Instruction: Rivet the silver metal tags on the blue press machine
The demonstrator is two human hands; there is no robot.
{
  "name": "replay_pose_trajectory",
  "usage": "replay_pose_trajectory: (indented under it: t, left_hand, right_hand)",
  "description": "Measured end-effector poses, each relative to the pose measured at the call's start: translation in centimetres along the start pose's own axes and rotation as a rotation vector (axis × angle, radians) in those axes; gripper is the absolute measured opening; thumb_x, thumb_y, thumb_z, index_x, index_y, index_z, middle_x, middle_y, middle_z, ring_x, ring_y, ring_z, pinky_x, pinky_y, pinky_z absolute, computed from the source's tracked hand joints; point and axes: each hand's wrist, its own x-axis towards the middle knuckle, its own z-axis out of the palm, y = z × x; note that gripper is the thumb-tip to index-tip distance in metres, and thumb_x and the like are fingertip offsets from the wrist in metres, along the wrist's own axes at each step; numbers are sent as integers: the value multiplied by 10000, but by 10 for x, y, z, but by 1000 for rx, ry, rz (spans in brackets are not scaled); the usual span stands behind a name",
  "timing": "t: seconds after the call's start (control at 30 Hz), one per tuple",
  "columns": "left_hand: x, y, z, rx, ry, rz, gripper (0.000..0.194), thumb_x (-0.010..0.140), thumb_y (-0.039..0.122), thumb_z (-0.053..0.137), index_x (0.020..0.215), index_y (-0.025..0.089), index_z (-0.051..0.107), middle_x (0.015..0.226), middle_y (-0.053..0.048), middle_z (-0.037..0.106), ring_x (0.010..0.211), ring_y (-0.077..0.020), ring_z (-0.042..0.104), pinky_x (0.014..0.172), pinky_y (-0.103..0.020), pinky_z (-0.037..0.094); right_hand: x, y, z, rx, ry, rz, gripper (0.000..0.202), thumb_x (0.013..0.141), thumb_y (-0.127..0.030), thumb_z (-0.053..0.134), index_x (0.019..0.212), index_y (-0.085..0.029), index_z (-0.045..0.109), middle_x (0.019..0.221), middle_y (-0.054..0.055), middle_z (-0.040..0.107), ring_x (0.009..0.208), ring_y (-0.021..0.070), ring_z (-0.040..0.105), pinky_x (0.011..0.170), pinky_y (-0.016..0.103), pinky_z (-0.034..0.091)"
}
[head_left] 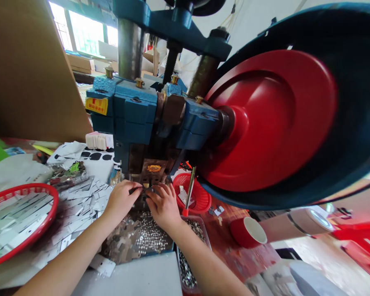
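Observation:
A blue bench press [135, 109] stands in front of me, its brown ram [154, 167] directly above my fingers. My left hand [121, 200] reaches into the die area from the left, thumb and fingers pinched beside a small dark piece too hidden to name. From the right, my right hand [164, 205] bends its fingers down at the same spot; what they press on or hold is covered. Just below both hands, thin flat metal pieces [121, 242] lie heaped beside a pile of small shiny metal parts [152, 236].
A large red flywheel [274, 119] fills the upper right. Left are a red basket [54, 205] of flat plates and scattered white plates [80, 209]. Right are another red basket [200, 203], a tub of metal parts [186, 269], a red cup [243, 233] and a bottle [283, 224].

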Motion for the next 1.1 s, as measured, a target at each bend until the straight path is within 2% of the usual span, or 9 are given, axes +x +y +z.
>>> replay_pose_trajectory:
  t: [0.27,0.37,0.43,0.53,0.67,0.77,0.87,1.0,1.1]
  left_hand:
    - [7,-8,7,-13,-9,46,230,774,332,538,871,213,709,929,-57,693,934,-231,625,892,-370,472]
    - [9,-5,5,-26,-12,48,214,772,333,541,858,218,701,917,-44,696,925,-225,630,882,-356,477]
    - [8,-3,1,-29,3,34,230,781,363,543,875,216,694,932,-46,690,943,-230,622,898,-368,468]
    - [2,-5,-13,-34,33,-10,285,803,407,528,947,210,675,997,-57,668,986,-238,597,922,-391,449]
    - [-17,-14,-36,-55,15,-68,324,820,455,507,1001,229,654,1060,-50,642,993,-225,578,834,-350,483]
    - [-32,-19,-49,-52,-10,-110,329,811,481,513,993,246,653,1063,-39,638,980,-220,577,738,-303,497]
    - [-45,-20,-57,-46,-28,-151,333,806,495,512,995,257,648,1087,-29,635,983,-217,581,715,-283,501]
    - [-64,-25,-66,9,-55,-147,334,817,508,500,996,263,640,1092,-24,633,1012,-220,588,753,-289,501]
    - [-78,-35,-72,69,-59,-83,323,825,513,495,958,263,649,1047,-23,647,1002,-221,598,817,-308,487]
  right_hand:
    - [8,-11,-7,-96,-7,-37,209,899,-381,552,1067,-308,654,1150,31,625,1198,273,451,1098,585,148]
    - [11,-10,-6,-26,1,-12,188,898,-359,554,1033,-291,666,1128,30,642,1177,266,476,1090,563,204]
    - [8,-5,-4,88,39,22,206,908,-313,523,1048,-260,665,1124,46,651,1137,252,516,1058,509,299]
    - [-11,11,-3,325,141,189,282,933,-301,430,1062,-203,661,1053,89,677,1012,233,597,926,410,452]
    - [-55,28,-12,667,216,530,422,952,-462,352,1061,-193,658,896,80,710,842,226,663,756,350,529]
    - [-78,27,-27,783,279,564,506,960,-519,278,1079,-205,656,908,87,710,849,223,664,765,352,531]
    - [-80,22,-35,789,278,553,476,927,-551,367,1008,-202,680,901,89,709,896,232,652,819,364,517]
    - [-73,23,-27,815,328,630,485,845,-613,494,1030,-195,659,941,78,700,938,229,631,852,350,499]
    - [-71,28,-12,1022,316,701,624,868,-680,347,1145,-183,603,893,74,697,843,216,648,748,334,522]
